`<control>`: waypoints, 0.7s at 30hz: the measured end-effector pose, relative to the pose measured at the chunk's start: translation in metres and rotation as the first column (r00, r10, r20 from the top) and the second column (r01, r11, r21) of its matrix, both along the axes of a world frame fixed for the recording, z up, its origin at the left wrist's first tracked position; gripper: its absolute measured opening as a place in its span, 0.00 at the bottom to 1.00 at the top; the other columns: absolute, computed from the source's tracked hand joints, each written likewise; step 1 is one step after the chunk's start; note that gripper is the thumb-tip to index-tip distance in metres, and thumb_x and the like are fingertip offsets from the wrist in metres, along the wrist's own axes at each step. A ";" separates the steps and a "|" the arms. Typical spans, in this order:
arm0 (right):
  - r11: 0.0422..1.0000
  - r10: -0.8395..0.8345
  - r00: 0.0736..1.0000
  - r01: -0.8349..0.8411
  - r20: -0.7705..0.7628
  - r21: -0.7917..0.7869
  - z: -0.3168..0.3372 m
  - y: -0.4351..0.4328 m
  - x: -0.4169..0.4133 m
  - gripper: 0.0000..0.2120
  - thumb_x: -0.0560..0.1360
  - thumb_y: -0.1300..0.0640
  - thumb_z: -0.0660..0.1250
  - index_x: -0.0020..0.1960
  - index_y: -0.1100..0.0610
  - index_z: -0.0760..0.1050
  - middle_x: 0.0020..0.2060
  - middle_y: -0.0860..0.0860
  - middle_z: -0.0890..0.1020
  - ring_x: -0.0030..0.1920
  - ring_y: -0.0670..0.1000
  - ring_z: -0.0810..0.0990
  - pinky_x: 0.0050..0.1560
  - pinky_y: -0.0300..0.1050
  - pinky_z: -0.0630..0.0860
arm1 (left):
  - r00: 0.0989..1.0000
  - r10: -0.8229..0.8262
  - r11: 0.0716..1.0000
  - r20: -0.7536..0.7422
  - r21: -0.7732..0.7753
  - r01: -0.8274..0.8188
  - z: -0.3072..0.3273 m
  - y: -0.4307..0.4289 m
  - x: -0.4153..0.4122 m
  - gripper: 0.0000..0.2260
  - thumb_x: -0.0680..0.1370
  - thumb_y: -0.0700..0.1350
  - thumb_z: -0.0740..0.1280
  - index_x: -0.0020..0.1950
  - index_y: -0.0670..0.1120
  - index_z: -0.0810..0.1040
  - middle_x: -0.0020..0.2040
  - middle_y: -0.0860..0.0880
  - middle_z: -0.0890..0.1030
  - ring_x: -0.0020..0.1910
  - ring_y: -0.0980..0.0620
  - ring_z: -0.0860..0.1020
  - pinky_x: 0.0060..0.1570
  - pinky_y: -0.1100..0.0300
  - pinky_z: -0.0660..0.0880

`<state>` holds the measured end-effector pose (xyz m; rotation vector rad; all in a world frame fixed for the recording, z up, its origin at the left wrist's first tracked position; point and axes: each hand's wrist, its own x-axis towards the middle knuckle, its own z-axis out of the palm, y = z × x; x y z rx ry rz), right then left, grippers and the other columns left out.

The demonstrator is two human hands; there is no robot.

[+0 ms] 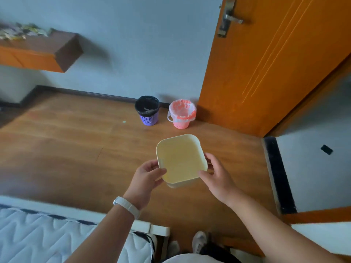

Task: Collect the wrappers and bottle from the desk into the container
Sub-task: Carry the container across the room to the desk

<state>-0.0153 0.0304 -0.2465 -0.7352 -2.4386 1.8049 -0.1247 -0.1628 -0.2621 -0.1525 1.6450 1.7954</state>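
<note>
Centre frame, our left hand (pixel 147 174) and right hand (pixel 216 171) hold the container (pixel 181 160); fingers (pixel 161 170) grasp opposite rims. Level for loading, we judge.

One container (pixel 180 160). Two hands, the left hand (pixel 147 174) and the right hand (pixel 216 173), both gripping it. Two bins on the floor (pixel 76 149): one purple bin (pixel 148 119) with one black liner (pixel 147 105), one pink bin (pixel 181 125) with one white liner (pixel 182 110). One door (pixel 256 73) with one handle (pixel 230 18). One shelf (pixel 47 50). One bed (pixel 47 234). One wristband (pixel 126 205). One shoe (pixel 199 242) plainly seen.
</note>
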 end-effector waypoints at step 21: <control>0.829 0.548 0.835 -0.550 -0.057 -0.098 -0.020 0.116 -0.305 0.23 0.69 0.48 0.65 0.65 0.46 0.72 0.57 0.45 0.80 0.56 0.44 0.79 0.53 0.45 0.78 | 0.831 0.555 0.811 -0.028 -0.205 -0.548 0.019 0.085 -0.169 0.09 0.78 0.34 0.68 0.57 0.38 0.80 0.51 0.40 0.84 0.50 0.43 0.83 0.61 0.43 0.78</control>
